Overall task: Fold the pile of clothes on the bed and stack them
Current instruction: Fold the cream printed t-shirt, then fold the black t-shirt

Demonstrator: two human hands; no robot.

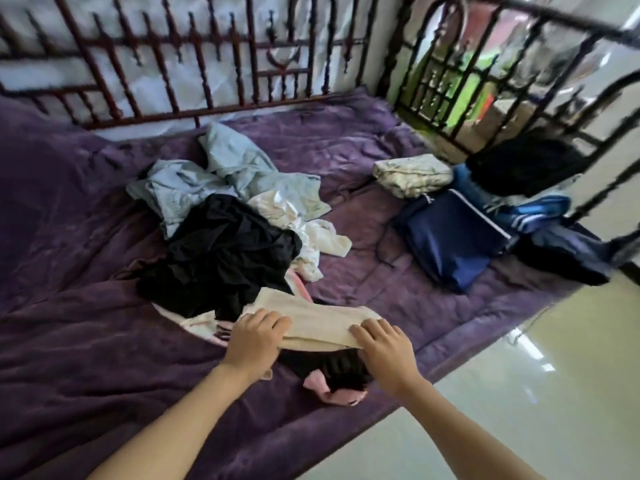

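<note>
A: Fingers [273, 320] of left hand [254, 337] and right hand [384, 344]?
B: Gripping the cream garment [318, 322], one end each.
A: Where?
B: Near edge of the bed [86, 341], over black and pink clothes [332, 368].

Home bedroom: bed [86, 237] with purple blanket, metal headboard [173, 64], strewn clothes [221, 244].

plush purple blanket [86, 237], ribbed cream cloth [311, 323], glossy floor [554, 393].
</note>
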